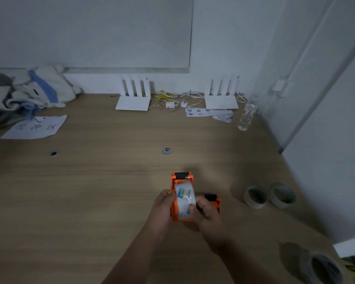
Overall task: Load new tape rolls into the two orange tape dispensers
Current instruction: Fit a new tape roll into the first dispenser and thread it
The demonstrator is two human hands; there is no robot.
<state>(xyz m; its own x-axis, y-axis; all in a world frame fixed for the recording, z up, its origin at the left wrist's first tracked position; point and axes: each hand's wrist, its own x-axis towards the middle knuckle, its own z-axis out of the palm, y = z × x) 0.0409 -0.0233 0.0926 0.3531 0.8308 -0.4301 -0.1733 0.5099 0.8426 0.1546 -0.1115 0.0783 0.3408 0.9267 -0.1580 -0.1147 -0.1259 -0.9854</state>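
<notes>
An orange tape dispenser (178,179) lies on the wooden desk (103,193) just ahead of me, with a clear tape roll (184,198) bearing a blue-green label seated in it. My left hand (164,206) grips the dispenser's left side. My right hand (206,212) pinches the roll from the right, thumb on its face. Behind my right hand a second orange dispenser (213,199) shows only its black-topped end. Two used tape cores (255,196) (282,195) stand to the right. Another tape roll (322,268) sits at the near right edge.
Two white routers (132,102) (221,102) stand at the back wall with tangled cables (172,98) between them. A water bottle (246,115) and paper slips (209,113) sit back right. A printed sheet (35,128) and bundled clothing (29,91) lie back left.
</notes>
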